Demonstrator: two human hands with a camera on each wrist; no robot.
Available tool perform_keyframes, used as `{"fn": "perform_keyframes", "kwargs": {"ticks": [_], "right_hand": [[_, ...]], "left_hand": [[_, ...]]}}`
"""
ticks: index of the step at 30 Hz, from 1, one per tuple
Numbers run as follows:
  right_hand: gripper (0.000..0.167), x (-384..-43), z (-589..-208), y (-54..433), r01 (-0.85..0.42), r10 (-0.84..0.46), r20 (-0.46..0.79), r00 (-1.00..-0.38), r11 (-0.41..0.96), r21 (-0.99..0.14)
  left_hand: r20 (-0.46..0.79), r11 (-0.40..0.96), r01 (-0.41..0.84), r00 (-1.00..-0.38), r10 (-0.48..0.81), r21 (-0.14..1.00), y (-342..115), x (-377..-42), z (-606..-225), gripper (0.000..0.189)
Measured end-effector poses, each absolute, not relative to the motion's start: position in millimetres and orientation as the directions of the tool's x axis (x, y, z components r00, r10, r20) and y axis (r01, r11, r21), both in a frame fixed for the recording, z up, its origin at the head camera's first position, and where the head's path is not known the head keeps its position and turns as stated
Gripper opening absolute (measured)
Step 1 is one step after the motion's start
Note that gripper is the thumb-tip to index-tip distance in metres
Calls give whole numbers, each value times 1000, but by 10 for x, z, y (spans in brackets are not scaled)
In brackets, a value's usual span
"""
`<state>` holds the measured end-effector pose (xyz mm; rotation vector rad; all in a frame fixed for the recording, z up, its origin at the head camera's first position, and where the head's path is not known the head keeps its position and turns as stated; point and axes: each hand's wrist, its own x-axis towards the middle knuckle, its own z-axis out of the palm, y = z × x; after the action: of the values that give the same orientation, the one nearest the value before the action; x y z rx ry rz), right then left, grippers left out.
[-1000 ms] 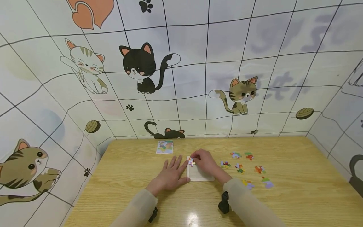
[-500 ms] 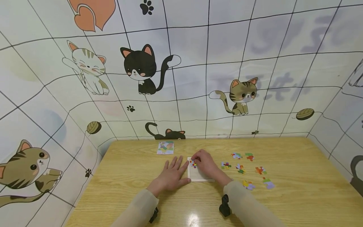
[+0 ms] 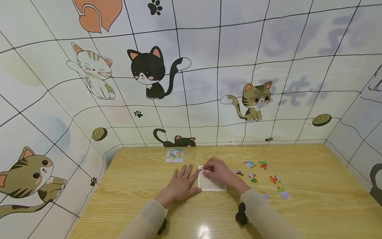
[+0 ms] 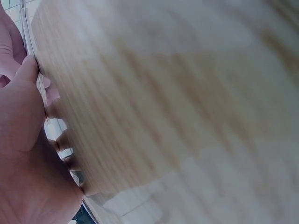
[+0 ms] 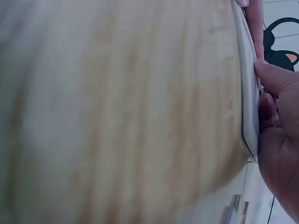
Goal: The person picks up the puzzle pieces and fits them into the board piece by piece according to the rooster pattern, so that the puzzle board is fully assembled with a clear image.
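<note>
A small white puzzle tray (image 3: 215, 190) lies on the table in the head view. At its upper left corner is a colourful jigsaw piece (image 3: 202, 170), partly covered by the fingers of my right hand (image 3: 220, 172). Thumb and forefinger pinch that piece against the tray floor. Spread on the wood with straight fingers, my left hand (image 3: 180, 186) touches the tray's left edge with forefinger and thumb. The left wrist view shows the left hand (image 4: 23, 121) side-on. In the right wrist view the right hand (image 5: 282, 107) bends over the tray's edge (image 5: 248, 93).
Several loose jigsaw pieces (image 3: 274, 179) lie scattered right of the tray, some beside the right forearm. A square picture card (image 3: 174, 155) lies at the back left of the wooden table (image 3: 134, 186). A cat-patterned wall (image 3: 203, 83) rises behind the table.
The piece under my right fingers has been turned and shifted slightly within the tray's upper left corner. My right hand and forearm have moved a little rightward. The left hand stays in place.
</note>
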<state>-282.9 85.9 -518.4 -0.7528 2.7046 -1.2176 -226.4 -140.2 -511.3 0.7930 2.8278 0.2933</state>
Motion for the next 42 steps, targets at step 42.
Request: {"fn": "perform_keyframes", "kwargs": {"ticks": [42], "right_hand": [[18,-2754,-5257,788,-432,-406,209,-889,597,-676]], "left_hand": [[-133,835,495,-835,534,243,-1364,-2240,-5020,77]]}}
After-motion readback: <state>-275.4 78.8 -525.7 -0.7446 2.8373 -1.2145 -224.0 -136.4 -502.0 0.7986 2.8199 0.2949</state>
